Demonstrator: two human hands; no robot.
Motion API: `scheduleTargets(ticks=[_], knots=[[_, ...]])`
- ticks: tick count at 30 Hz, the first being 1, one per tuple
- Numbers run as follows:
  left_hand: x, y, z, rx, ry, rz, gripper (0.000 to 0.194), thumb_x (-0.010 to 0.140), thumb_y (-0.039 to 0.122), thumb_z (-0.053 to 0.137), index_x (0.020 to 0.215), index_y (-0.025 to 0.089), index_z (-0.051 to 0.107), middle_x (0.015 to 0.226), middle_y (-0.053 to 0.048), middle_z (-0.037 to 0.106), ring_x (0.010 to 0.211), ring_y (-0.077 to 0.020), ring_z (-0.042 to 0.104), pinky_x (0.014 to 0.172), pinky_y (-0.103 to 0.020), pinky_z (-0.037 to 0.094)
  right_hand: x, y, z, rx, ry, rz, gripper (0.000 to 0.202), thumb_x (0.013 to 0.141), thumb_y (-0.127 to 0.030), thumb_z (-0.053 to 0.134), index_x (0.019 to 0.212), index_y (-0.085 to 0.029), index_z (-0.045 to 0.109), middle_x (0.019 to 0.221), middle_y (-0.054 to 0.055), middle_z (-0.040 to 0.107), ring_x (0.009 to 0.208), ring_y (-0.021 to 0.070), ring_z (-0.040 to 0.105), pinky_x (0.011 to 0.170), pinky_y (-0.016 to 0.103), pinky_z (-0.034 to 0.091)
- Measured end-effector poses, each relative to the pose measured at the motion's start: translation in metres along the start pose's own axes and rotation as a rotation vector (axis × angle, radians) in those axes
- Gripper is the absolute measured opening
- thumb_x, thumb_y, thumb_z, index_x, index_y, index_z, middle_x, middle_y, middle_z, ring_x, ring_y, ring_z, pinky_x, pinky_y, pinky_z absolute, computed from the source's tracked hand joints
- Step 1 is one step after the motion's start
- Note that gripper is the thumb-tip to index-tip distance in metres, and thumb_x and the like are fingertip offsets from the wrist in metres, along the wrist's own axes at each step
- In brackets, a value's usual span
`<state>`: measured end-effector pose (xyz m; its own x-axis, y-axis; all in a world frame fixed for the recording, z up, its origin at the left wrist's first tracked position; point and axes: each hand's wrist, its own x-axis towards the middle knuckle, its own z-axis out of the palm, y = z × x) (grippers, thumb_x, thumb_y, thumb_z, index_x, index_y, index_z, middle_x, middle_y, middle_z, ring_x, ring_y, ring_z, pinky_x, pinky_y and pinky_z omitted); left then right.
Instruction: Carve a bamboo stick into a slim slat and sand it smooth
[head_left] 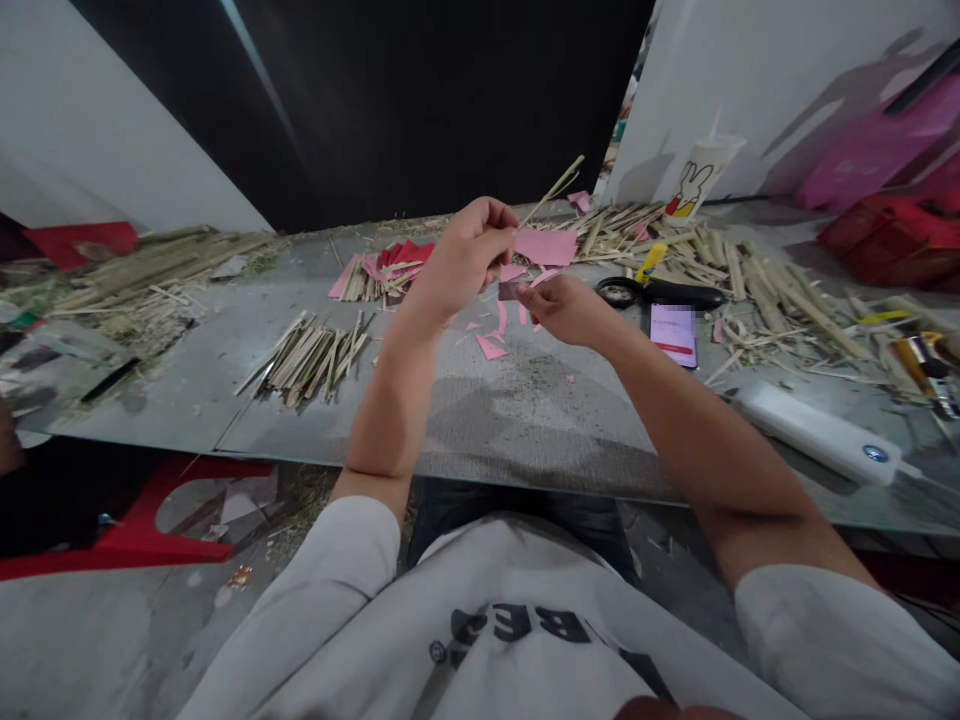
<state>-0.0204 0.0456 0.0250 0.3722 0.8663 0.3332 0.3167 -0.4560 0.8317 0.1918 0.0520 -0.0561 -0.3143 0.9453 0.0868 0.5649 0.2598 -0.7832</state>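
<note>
My left hand is raised above the grey table, fingers closed on a thin pale stick that carries a pink paper piece. My right hand sits just below and to the right, pinching a small dark-pink scrap at the paper's lower edge. Pink offcuts lie on the table under both hands.
A bundle of cut sticks lies left of my hands, red and pink papers behind. Black scissors, a phone, a white power bank, a rabbit-printed cup and stick piles fill the right. A red stool stands below left.
</note>
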Motion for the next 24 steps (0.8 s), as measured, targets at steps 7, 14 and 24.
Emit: scheduleTargets(ticks=[7,14,24], knots=[[0.009,-0.010,0.007,0.110,0.069,0.070,0.015,0.108,0.019,0.056,0.115,0.020,0.070,0.092,-0.005,0.070,0.084,-0.0158,0.070,0.081,-0.034,0.058,0.000,0.007,-0.004,0.004,0.130,-0.055,0.057,0.116,-0.062,0.063,0.075,-0.024,0.053,0.061,0.001,0.051,0.062,0.0167,0.041,0.059,0.037,0.031],[0.014,-0.017,0.010,0.176,0.093,0.112,0.015,0.106,0.019,0.059,0.097,0.023,0.071,0.094,-0.006,0.076,0.088,-0.0186,0.070,0.086,-0.037,0.059,-0.001,0.002,-0.017,0.176,0.188,-0.142,0.039,0.116,-0.048,0.062,0.083,-0.026,0.058,0.068,0.001,0.056,0.059,0.0173,0.048,0.059,0.036,0.039],[0.008,-0.008,0.018,0.235,0.028,0.118,0.019,0.109,0.015,0.063,0.091,0.021,0.066,0.085,-0.003,0.071,0.085,-0.0170,0.067,0.083,-0.034,0.052,-0.005,-0.017,-0.014,0.837,0.382,-0.271,0.056,0.088,-0.070,0.094,0.086,-0.027,0.057,0.067,-0.004,0.057,0.046,0.0118,0.043,0.044,0.032,0.035]])
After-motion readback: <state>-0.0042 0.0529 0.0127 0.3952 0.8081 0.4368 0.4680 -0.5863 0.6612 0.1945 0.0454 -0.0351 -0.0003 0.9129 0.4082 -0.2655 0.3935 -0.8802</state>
